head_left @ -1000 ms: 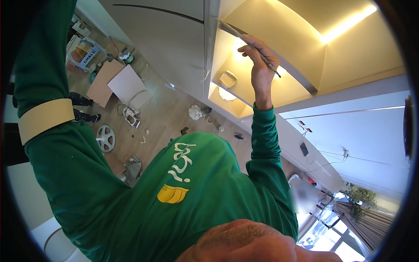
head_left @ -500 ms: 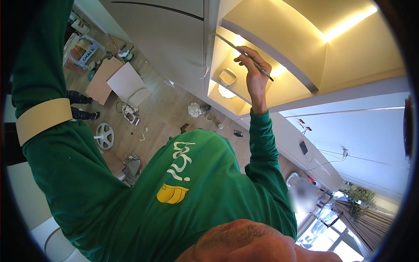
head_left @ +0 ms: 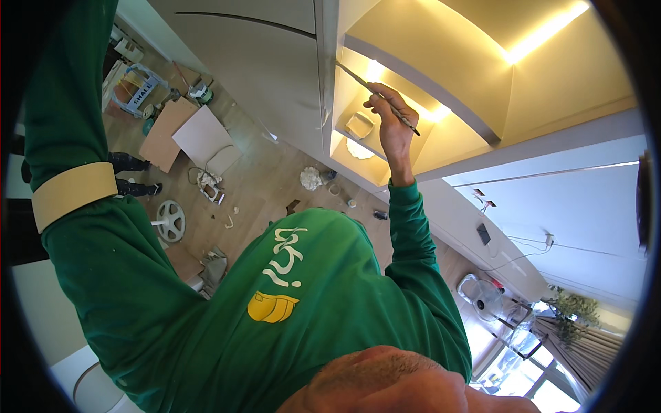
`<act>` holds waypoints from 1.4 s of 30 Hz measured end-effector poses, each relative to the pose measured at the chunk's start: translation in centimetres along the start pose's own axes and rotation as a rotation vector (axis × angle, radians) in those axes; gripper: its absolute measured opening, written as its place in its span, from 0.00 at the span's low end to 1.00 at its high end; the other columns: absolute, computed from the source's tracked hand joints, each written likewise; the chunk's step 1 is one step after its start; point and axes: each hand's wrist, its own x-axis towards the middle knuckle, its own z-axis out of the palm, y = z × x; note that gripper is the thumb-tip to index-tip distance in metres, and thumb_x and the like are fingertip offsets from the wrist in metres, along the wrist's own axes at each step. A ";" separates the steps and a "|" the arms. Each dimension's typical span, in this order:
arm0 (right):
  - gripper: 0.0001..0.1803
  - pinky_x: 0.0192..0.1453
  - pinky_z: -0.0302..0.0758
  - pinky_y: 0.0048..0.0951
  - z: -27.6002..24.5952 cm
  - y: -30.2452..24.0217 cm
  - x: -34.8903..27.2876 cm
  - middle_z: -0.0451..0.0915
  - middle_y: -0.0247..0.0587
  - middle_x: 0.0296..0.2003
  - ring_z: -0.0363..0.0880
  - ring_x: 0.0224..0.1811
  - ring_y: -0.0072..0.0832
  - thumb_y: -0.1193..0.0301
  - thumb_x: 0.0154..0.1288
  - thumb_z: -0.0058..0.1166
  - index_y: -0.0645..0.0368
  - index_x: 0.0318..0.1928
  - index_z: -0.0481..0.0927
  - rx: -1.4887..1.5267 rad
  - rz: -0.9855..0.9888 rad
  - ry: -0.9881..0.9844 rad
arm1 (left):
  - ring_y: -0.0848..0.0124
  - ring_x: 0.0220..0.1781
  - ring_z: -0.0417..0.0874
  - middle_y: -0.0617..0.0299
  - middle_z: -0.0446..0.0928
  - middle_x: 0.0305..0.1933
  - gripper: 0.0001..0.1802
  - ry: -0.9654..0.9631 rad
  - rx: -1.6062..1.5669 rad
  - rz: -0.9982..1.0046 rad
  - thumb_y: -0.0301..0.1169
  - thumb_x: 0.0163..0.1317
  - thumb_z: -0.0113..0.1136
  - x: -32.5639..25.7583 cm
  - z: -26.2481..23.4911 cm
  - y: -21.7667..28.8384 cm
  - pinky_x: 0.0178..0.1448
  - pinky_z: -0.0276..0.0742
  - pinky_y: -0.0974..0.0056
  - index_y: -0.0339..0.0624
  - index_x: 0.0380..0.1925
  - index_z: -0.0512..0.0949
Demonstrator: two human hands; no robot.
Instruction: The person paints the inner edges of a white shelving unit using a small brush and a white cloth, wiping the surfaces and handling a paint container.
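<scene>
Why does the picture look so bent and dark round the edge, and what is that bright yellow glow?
Head view: the fisheye lens curves straight edges and leaves a black rim; a light strip in the ceiling recess glares warm yellow; the right hand with its thin brush stays sharp; the window at lower right is overexposed.
</scene>
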 end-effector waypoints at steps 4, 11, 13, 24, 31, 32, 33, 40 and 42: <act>0.13 0.44 0.79 0.25 1.1 -2.3 0.8 0.85 0.43 0.40 0.85 0.37 0.26 0.78 0.64 0.56 0.66 0.48 0.86 0.041 -0.066 0.008 | 0.70 0.48 0.78 0.61 0.79 0.46 0.16 -0.005 0.008 0.008 0.31 0.68 0.62 0.3 0.0 0.1 0.56 0.71 0.62 0.35 0.51 0.76; 0.13 0.45 0.79 0.26 0.9 -1.7 0.0 0.85 0.43 0.38 0.84 0.37 0.27 0.78 0.65 0.55 0.67 0.48 0.85 0.027 -0.063 0.031 | 0.70 0.51 0.78 0.61 0.80 0.49 0.17 -0.018 0.010 0.011 0.31 0.68 0.62 0.5 0.2 0.2 0.58 0.71 0.63 0.35 0.54 0.76; 0.13 0.44 0.78 0.26 0.9 -0.3 -0.5 0.85 0.42 0.38 0.85 0.37 0.26 0.76 0.66 0.55 0.66 0.49 0.86 0.004 -0.040 0.040 | 0.70 0.51 0.78 0.60 0.80 0.49 0.18 -0.022 0.012 0.018 0.31 0.68 0.62 0.7 0.1 0.3 0.59 0.71 0.63 0.35 0.54 0.76; 0.12 0.44 0.81 0.27 3.0 -5.1 1.2 0.84 0.47 0.46 0.83 0.37 0.27 0.82 0.64 0.55 0.69 0.48 0.85 0.094 -0.230 0.073 | 0.71 0.55 0.79 0.60 0.80 0.53 0.21 -0.061 0.026 0.030 0.30 0.68 0.62 1.6 0.2 0.1 0.62 0.71 0.64 0.35 0.58 0.75; 0.14 0.45 0.79 0.26 1.4 -2.4 -4.8 0.86 0.45 0.37 0.83 0.37 0.26 0.76 0.68 0.56 0.71 0.50 0.84 0.126 0.059 0.113 | 0.71 0.57 0.79 0.60 0.81 0.55 0.23 -0.078 -0.068 -0.023 0.30 0.68 0.62 -0.1 -2.4 3.0 0.64 0.72 0.64 0.34 0.61 0.75; 0.14 0.46 0.79 0.26 1.3 -2.5 -5.9 0.86 0.46 0.36 0.83 0.38 0.26 0.75 0.69 0.56 0.72 0.51 0.83 0.156 0.068 0.145 | 0.71 0.57 0.79 0.60 0.81 0.56 0.23 -0.069 -0.175 -0.071 0.30 0.68 0.62 -1.8 -2.8 4.1 0.65 0.72 0.64 0.34 0.61 0.75; 0.15 0.46 0.78 0.26 0.2 -1.8 -6.2 0.86 0.46 0.36 0.83 0.38 0.27 0.74 0.70 0.56 0.72 0.52 0.83 0.148 0.050 0.284 | 0.71 0.58 0.79 0.60 0.81 0.56 0.23 -0.136 -0.425 -0.118 0.30 0.68 0.62 -2.4 -0.6 2.9 0.65 0.72 0.64 0.34 0.61 0.75; 0.16 0.50 0.77 0.25 4.2 1.0 -10.3 0.85 0.39 0.39 0.81 0.43 0.21 0.68 0.73 0.56 0.69 0.53 0.82 0.394 0.279 0.123 | 0.71 0.55 0.82 0.57 0.82 0.55 0.20 0.194 -1.210 -0.987 0.30 0.71 0.58 -19.6 12.7 2.3 0.64 0.74 0.65 0.31 0.60 0.76; 0.15 0.51 0.77 0.25 5.3 3.0 -11.5 0.84 0.35 0.41 0.80 0.45 0.19 0.68 0.73 0.56 0.66 0.53 0.82 0.786 0.539 0.064 | 0.71 0.53 0.83 0.55 0.82 0.53 0.19 0.249 -1.219 -1.015 0.30 0.72 0.58 -18.8 13.9 0.4 0.61 0.76 0.65 0.29 0.57 0.77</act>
